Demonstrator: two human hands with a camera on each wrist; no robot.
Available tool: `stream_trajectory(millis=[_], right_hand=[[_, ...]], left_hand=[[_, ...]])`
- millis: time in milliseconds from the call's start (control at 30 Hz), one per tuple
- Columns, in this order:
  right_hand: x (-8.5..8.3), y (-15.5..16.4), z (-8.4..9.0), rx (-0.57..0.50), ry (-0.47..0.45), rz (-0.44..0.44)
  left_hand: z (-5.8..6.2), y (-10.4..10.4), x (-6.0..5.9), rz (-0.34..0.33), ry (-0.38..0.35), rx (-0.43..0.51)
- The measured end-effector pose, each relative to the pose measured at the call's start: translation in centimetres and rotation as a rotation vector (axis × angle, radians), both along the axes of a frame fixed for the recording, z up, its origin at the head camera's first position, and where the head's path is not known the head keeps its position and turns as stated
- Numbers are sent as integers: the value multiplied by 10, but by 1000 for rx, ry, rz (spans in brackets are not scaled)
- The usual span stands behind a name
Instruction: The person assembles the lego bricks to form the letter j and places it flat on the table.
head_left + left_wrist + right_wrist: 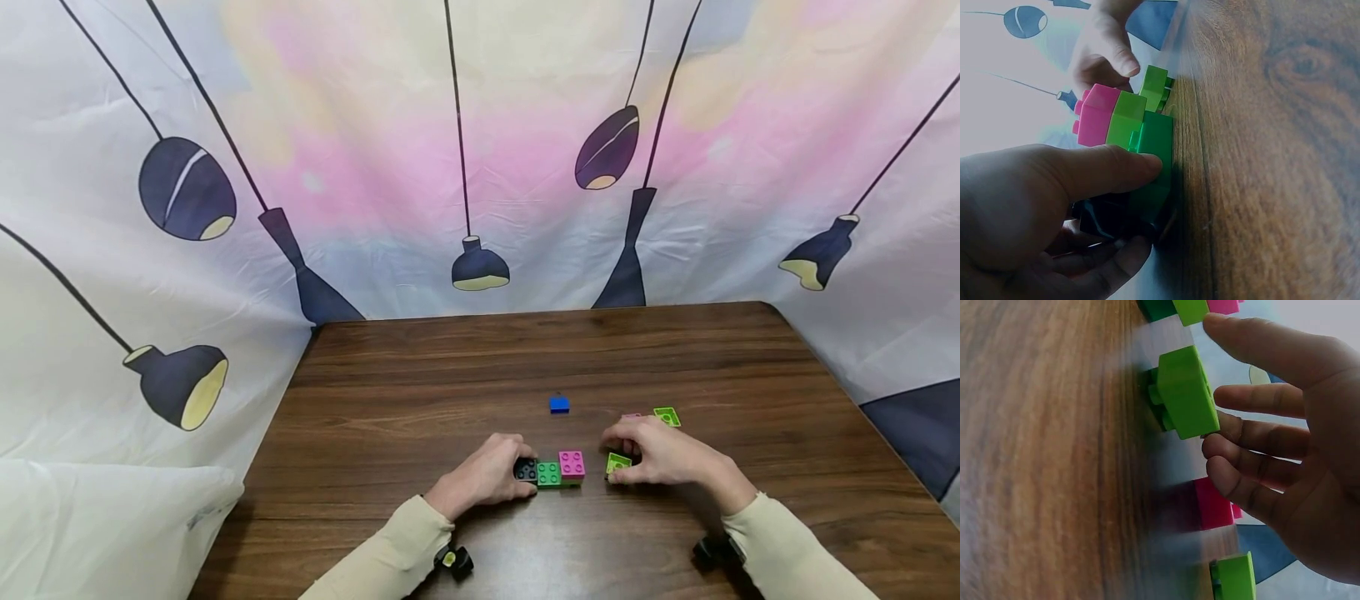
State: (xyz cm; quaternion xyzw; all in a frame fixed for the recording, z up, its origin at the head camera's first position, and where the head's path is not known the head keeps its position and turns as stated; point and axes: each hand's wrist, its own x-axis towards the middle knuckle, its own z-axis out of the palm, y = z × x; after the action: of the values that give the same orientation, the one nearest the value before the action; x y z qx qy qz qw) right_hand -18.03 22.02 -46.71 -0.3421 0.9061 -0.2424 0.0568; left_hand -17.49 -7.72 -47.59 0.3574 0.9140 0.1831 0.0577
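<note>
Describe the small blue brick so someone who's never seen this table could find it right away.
On the brown wooden table, look just beyond the two hands, toward the curtain. The blue brick sits alone there, untouched. It is the only blue piece; the others are pink, green or black.

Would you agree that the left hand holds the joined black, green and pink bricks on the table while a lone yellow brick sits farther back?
Not quite: the lone brick farther back is blue, not yellow, as the head view shows. The rest stands: the left hand holds the joined black, green and pink bricks on the table.
</note>
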Motion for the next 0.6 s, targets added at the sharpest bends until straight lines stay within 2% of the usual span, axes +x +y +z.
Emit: stream_trajectory(millis=[167,600], right_hand=[[1,-2,-1,36,-61,7],[-2,-4,-5,102,4,29]], left_hand=[[0,0,0,-3,-1,3],[-1,0,-1,7,-15,0]])
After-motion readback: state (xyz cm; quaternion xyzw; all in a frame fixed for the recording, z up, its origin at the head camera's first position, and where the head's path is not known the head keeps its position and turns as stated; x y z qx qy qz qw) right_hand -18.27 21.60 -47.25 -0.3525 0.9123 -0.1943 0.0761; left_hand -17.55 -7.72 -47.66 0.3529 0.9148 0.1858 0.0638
